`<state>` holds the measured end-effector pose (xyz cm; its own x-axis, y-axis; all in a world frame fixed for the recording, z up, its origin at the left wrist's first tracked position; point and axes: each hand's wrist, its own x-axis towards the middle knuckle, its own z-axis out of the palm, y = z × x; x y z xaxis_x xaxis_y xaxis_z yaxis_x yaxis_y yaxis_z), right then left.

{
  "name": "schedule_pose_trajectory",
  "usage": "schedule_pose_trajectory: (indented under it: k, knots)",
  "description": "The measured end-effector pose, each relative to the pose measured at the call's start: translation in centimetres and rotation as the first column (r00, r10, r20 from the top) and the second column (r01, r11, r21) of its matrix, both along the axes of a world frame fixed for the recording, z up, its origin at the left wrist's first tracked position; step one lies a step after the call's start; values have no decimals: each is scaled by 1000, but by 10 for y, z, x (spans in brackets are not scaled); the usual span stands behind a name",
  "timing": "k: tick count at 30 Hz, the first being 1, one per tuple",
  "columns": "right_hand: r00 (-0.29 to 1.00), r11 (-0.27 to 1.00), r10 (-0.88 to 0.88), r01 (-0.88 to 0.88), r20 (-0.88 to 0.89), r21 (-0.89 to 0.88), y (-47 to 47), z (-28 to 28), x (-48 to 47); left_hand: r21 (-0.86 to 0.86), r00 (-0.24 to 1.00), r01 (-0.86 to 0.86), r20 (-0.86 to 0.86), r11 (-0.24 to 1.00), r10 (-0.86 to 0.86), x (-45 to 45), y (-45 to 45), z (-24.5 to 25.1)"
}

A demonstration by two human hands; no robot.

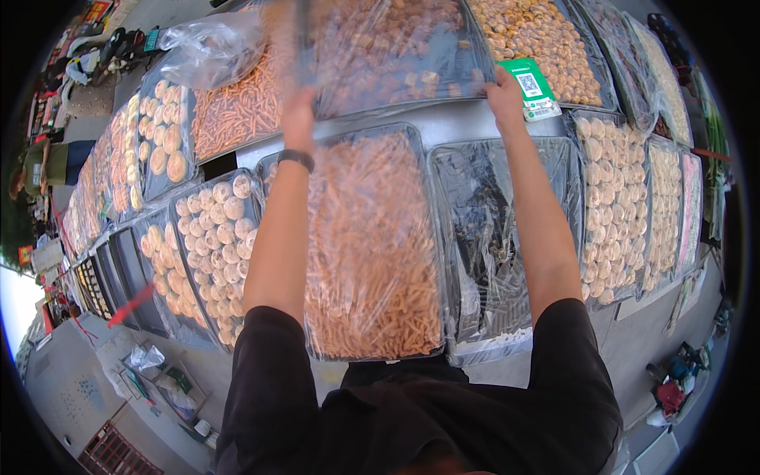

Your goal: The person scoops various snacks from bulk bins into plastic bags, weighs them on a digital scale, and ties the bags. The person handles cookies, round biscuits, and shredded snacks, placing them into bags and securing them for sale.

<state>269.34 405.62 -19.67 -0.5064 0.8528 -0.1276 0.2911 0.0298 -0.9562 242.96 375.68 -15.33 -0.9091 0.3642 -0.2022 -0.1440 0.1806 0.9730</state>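
Observation:
Both arms reach forward to a large dark tray point(409, 107) of brown pastry chunks under clear plastic wrap. My right hand point(503, 98) grips its near right corner, thumb and fingers closed on the rim. My left hand point(298, 119), wearing a dark wristband, is at the near left edge of that tray; motion blur hides its fingers. Nearer to me lies a wrapped tray of orange-brown fried sticks point(380, 255). To its right is a dark tray point(481, 202) with crumpled plastic wrap. A green card with a printed code point(528, 89) lies beside my right hand.
Trays of round flatbreads point(219, 219) stand left, with more round pastries point(614, 202) at the right. Small round snacks point(534, 35) fill a tray at the upper right. A crumpled clear bag point(208, 50) rests on thin fried sticks point(237, 113). A person point(50, 163) stands far left.

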Motion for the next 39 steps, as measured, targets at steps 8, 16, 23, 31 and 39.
schedule_pose_trajectory:
  k: [8,16,23,31,39]
  knots:
    - [845,443,-262,-324,466,836,-60,-10,-43,-373,772,40,-578,927,-265,48,22,21]
    - [970,458,-170,-79,174,885,-115,41,41,155,543,840,-218,520,-811,257,-213,128]
    - [975,951,179,-206,132,232,-478,76,168,-254,654,739,47,624,-755,338,-535,141]
    - [154,150,987,-984,47,94,-925,169,64,-370,975,169,-75,914,-211,378,-843,148]
    - [-25,-40,970,-998,243,57,-1139,143,-87,-667,977,-159,0,728,214,372,-1151,107]
